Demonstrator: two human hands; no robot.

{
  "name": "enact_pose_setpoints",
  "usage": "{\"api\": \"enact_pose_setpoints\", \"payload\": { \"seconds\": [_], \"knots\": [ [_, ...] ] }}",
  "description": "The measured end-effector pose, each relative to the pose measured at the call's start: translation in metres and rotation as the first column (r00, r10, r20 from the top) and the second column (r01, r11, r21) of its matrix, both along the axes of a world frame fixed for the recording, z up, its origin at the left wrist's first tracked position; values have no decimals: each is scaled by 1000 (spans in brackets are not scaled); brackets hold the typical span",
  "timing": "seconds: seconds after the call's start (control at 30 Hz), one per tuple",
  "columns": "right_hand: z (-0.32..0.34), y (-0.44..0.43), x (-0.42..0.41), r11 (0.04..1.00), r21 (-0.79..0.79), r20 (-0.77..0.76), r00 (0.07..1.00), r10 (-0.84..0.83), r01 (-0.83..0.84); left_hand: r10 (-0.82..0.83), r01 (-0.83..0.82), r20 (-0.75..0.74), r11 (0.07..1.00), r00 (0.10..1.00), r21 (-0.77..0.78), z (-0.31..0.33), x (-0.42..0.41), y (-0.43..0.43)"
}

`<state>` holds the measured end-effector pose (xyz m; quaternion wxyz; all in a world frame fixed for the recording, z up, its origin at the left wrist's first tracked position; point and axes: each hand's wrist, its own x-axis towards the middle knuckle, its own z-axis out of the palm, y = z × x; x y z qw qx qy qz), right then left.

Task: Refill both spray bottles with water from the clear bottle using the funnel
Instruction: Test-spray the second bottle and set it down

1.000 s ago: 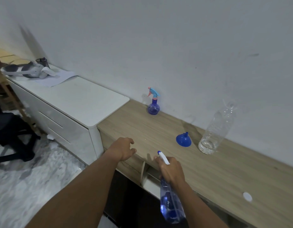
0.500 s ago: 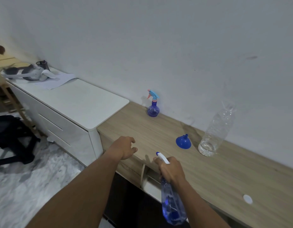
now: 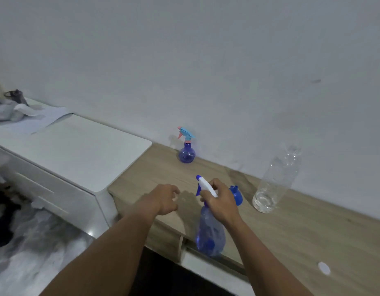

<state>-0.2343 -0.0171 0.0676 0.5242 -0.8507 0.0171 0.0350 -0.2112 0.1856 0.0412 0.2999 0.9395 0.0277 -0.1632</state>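
Observation:
My right hand (image 3: 222,201) grips the white trigger head of a tall blue spray bottle (image 3: 209,230), which hangs over the front edge of the wooden counter (image 3: 302,231). My left hand (image 3: 164,199) hovers just left of it, fingers loosely curled, holding nothing. A small round blue spray bottle (image 3: 186,149) with a light-blue and pink head stands at the wall. The blue funnel (image 3: 237,195) rests wide end down, partly hidden behind my right hand. The clear bottle (image 3: 274,182) stands uncapped to the right with a little water in its bottom.
A white bottle cap (image 3: 324,268) lies near the counter's front right. A white cabinet (image 3: 73,150) adjoins the counter on the left, with papers and grey items (image 3: 12,110) at its far end. The wall runs close behind the counter.
My right hand has lifted the tall spray bottle up and forward over the counter edge. My left hand has moved in closer to the bottle. The camera view has shifted.

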Motion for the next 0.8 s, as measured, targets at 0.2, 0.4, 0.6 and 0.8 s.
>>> {"api": "enact_pose_setpoints", "payload": {
  "seconds": [0.2,0.4,0.6,0.8],
  "knots": [
    [19,6,64,999,-20,96,995,-40,43,-171,170,4,973,985,-156,-3,56,-24],
    [28,11,134,993,5,182,976,-121,122,-195,220,123,941,973,-256,-12,128,-29],
    [17,9,201,976,-82,196,963,-184,204,-167,219,213,941,963,-256,-38,189,-47],
    [-3,3,242,946,-172,210,948,-239,276,-100,163,213,938,972,-304,-69,236,-60]
  ]
}}
